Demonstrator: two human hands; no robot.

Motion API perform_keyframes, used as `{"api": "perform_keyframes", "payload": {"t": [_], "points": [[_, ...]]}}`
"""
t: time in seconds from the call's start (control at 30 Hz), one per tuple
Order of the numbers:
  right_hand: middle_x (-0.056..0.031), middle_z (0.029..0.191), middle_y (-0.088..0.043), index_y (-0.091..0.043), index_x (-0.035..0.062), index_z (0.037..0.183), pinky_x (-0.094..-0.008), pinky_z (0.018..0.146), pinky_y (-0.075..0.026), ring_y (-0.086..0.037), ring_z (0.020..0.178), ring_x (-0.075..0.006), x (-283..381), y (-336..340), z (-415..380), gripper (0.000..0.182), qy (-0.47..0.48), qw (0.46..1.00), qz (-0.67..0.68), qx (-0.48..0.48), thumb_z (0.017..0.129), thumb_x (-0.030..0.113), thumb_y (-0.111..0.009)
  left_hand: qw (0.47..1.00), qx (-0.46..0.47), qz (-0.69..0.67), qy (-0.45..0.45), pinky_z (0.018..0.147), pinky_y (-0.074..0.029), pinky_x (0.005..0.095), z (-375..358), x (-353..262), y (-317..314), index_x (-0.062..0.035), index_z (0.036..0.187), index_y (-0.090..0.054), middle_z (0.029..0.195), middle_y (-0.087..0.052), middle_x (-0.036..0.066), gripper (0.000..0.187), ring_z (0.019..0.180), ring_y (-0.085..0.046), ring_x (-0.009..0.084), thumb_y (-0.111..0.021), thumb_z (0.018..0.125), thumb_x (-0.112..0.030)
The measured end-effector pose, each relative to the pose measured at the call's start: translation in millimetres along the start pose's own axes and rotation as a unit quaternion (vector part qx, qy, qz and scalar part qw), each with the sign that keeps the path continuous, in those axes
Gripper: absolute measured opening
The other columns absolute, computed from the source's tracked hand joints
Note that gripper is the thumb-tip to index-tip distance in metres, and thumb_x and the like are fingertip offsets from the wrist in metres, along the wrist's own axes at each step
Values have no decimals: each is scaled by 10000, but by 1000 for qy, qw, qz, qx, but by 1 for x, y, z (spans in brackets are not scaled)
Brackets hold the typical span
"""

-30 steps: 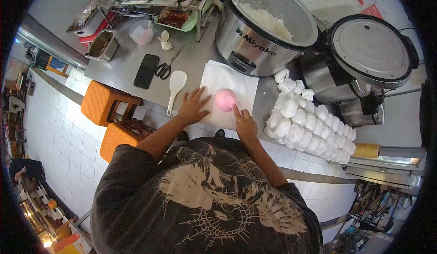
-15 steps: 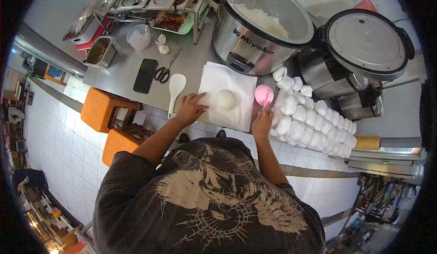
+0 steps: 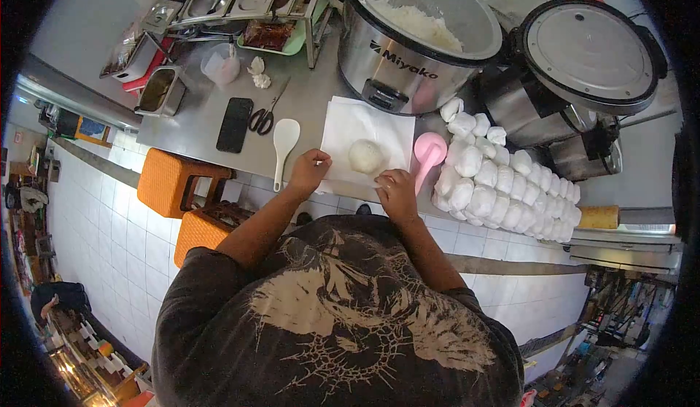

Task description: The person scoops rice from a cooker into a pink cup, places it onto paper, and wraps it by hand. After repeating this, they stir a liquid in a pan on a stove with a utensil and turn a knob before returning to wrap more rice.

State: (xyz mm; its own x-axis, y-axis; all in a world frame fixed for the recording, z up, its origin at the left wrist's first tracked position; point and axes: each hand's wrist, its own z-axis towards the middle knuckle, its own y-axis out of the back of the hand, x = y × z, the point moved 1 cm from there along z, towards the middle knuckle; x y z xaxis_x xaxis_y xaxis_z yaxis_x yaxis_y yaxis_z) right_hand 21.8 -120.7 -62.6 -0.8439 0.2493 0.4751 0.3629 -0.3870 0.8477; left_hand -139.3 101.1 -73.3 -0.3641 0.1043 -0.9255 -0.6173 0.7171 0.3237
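Note:
A rounded mound of white rice sits on a stack of white paper sheets in front of me. My left hand is closed in a pinch at the paper's left edge. My right hand has its fingers curled together on the paper's near right edge, just below the rice. Beside the stack on the right lies a pink round scoop, its handle pointing toward me and untouched. A white rice paddle rests left of my left hand.
Behind the paper stands a big Miyako rice cooker with rice inside. Many white wrapped bundles are piled at right. Scissors and a phone lie left. Orange stools stand below the table's edge.
My right hand has let go of the pink scoop and moved left to the paper's near edge. My left hand's fingers, spread flat before, have closed at the left edge.

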Motion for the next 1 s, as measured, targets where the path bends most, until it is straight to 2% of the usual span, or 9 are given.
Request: {"api": "perform_keyframes", "payload": {"t": [0.07,0.2,0.4,0.67,0.77,0.83,0.9,0.97,1.0], "points": [[-92,1079,-670,-737,82,1008,-450,965,-451,-590,1076,-308,1,1,3,310,1,997,71,-23,753,237,-819,999,16,16,-49,747,-556,338,2,11,6,2,996,-683,915,-721,133,179,802,-688,216,-723,898,-142],[-101,1040,-689,-749,88,984,-437,917,-486,-612,1048,-317,-5,-4,0,327,-5,988,156,-19,752,297,-845,998,25,46,-43,749,-552,335,-2,11,8,-3,982,-687,906,-720,130,176,801,-688,209,-734,892,-146],[-90,1067,-699,-760,109,976,-442,921,-481,-624,1062,-295,10,-11,11,330,-16,992,125,-15,756,341,-840,997,25,61,-36,746,-549,341,-1,14,8,-4,977,-684,868,-721,126,185,794,-690,211,-736,893,-160],[-77,1033,-695,-726,103,926,-475,911,-442,-612,1063,-307,18,-22,25,123,17,994,104,-2,829,180,-727,997,18,71,-34,706,-534,327,-1,18,5,-6,1016,-670,853,-700,111,237,771,-663,206,-729,915,-212],[-83,1024,-685,-711,97,943,-477,922,-417,-600,1067,-303,17,-26,25,131,5,994,106,6,835,170,-718,980,-45,147,-125,793,-536,407,-3,10,2,-45,980,-691,869,-692,115,224,835,-682,257,-767,863,-221],[-81,1026,-677,-703,91,964,-476,922,-411,-594,1072,-299,13,-31,27,153,-3,994,112,1,837,175,-719,907,-102,300,-277,858,-500,472,-27,-59,4,-75,971,-694,925,-688,107,224,920,-668,267,-770,849,-246],[-75,1033,-671,-696,85,982,-474,919,-412,-590,1074,-298,11,-35,27,171,-8,993,117,-17,841,178,-718,854,-92,377,-347,912,-460,525,-35,-73,3,-101,970,-697,980,-688,92,214,993,-651,274,-763,841,-258],[-76,1053,-662,-689,80,994,-474,923,-413,-582,1083,-301,27,-15,28,176,8,997,58,-42,848,176,-710,854,-22,387,-347,954,-415,566,-24,-39,-8,-122,978,-700,1034,-691,71,198,1054,-632,276,-747,840,-257],[-77,1064,-657,-686,77,1000,-474,924,-413,-579,1088,-303,33,-7,28,179,16,998,27,-56,851,175,-707,872,7,383,-305,951,-422,556,-14,-22,-10,-123,979,-702,1021,-692,62,184,1052,-634,277,-739,840,-237]]}}
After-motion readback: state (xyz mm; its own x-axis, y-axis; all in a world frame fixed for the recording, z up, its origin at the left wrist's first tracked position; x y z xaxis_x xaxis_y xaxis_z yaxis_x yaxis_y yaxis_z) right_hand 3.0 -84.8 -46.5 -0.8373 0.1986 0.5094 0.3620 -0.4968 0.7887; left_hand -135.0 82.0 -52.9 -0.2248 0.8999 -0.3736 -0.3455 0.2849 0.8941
